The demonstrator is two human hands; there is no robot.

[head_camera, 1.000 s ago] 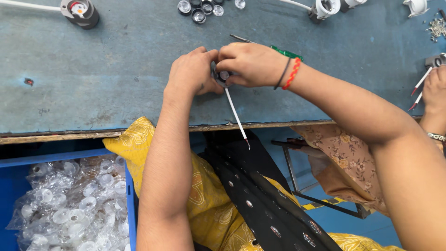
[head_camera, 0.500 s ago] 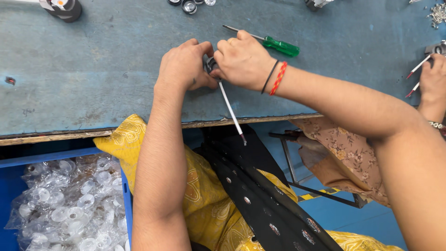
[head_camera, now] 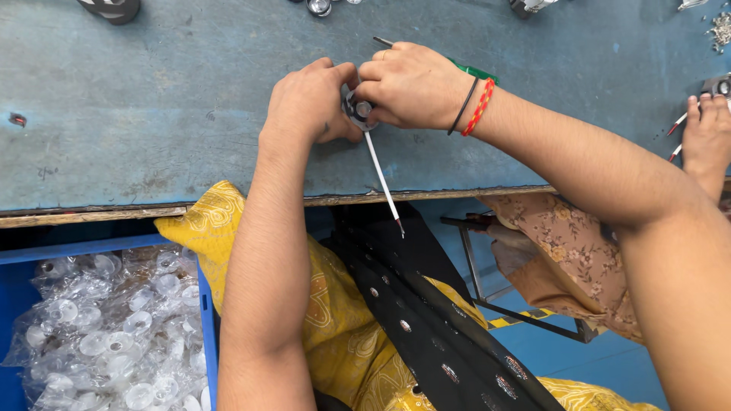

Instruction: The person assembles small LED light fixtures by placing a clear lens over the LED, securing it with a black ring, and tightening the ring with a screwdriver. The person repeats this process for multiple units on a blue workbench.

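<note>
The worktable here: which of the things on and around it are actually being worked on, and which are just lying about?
In hand:
- small round metal part, pinched between left hand and right hand
- white wire trailing from it over the table edge

Lying about:
- green-handled screwdriver behind the right hand
- blue bin of clear bagged parts
- another person's hand at right

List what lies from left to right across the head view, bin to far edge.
Blue bin of clear plastic parts → left hand → small round part with a white wire → right hand → red and black wristbands → another person's hand.
</note>
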